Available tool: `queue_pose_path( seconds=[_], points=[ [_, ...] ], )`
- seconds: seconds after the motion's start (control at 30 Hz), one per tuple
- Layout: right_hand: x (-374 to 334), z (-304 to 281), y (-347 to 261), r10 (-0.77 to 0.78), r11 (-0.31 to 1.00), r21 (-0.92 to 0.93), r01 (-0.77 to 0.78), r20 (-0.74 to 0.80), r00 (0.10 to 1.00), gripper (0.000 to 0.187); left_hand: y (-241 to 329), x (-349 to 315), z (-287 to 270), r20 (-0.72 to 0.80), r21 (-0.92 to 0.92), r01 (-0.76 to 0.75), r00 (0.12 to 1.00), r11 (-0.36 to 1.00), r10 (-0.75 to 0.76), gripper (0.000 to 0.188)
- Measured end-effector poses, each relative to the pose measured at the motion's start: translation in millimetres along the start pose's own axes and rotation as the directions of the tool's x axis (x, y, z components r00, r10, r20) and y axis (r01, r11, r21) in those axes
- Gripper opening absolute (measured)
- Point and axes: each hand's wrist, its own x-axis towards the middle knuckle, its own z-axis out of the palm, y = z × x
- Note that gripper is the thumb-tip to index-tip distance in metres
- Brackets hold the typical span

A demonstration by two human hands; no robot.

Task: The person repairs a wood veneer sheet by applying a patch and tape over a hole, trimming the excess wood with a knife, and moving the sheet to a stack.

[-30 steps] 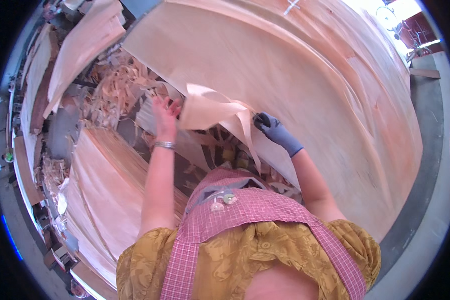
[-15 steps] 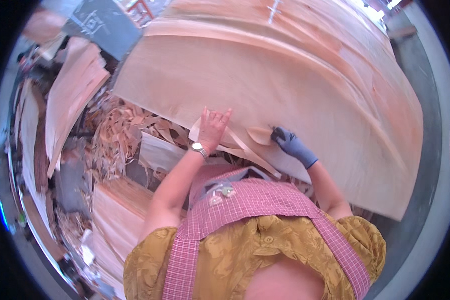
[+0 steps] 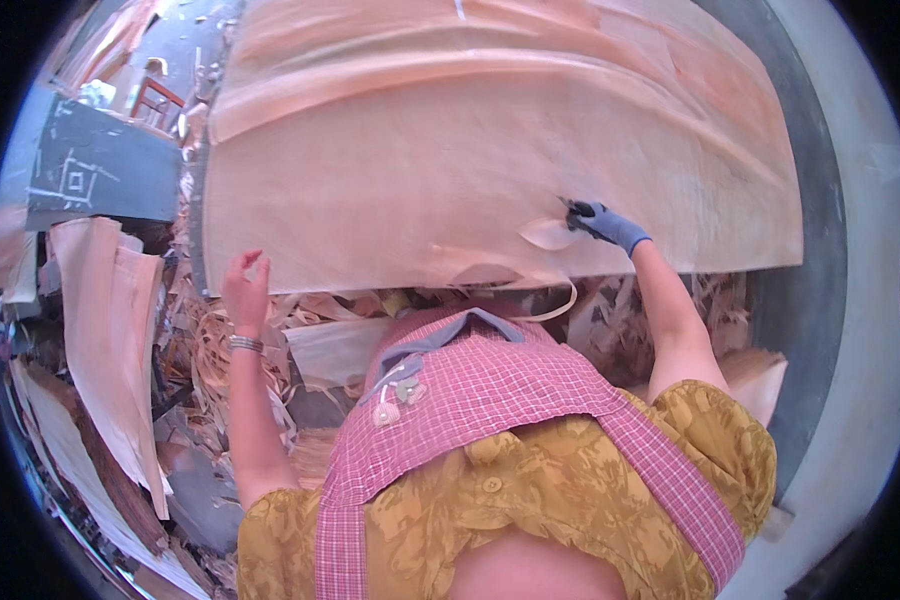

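A wide, thin wood veneer sheet (image 3: 390, 190) lies before me, its near edge close to my apron. My left hand (image 3: 246, 292), bare with a watch at the wrist, is raised at the sheet's near left corner; its fingers are loosely bent and apart, with nothing in them. My right hand (image 3: 602, 223), in a blue glove with dark fingers, is closed over the sheet. A small dark tip shows at its fingers, too small to name. Beside them lies a pale leaf-shaped veneer piece (image 3: 546, 235). A narrow veneer strip (image 3: 562, 308) curls over the near edge by my apron.
Tangled veneer shavings (image 3: 215, 350) heap below the sheet on the left. Larger veneer pieces (image 3: 110, 330) lean farther left, near a blue-grey board (image 3: 105, 165) with white marks. More scraps (image 3: 620, 325) lie under the near edge on the right. Grey floor borders the right side.
My left hand has left the sheet's near edge and moved left. The narrow strip has shifted to curl near my apron. My right hand stays by the leaf-shaped piece as the view turns.
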Motion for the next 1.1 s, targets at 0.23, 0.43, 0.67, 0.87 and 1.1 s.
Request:
queue_pose_path(
  seconds=[0.23,0.43,0.67,0.87,1.1],
  points=[
    [-18,-39,-23,0.013,0.922,0.381,-0.071,0.152,0.988,0.028,-26,129,-129,-0.389,-0.401,0.088,0.885,0.912,-0.257,0.027],
    [-15,-37,-130,-0.180,0.927,0.288,0.239,-0.218,0.959,0.035,42,231,-205,-0.581,-0.485,-0.330,0.814,0.810,-0.016,0.053],
    [-4,7,-390,-0.607,0.774,0.091,0.626,-0.172,0.776,0.040,102,299,-242,-0.248,-0.872,-0.160,0.959,0.463,-0.134,0.034],
    [-11,27,-618,-0.963,0.228,-0.427,0.875,-0.229,0.140,0.019,70,283,-199,-0.157,-0.914,-0.136,0.987,0.382,-0.024,0.024],
    [1,42,-806,-0.733,0.391,-0.148,0.908,-0.647,0.210,0.036,66,239,-147,-0.325,-0.893,-0.299,0.946,0.335,-0.022,0.008]
  ],
)
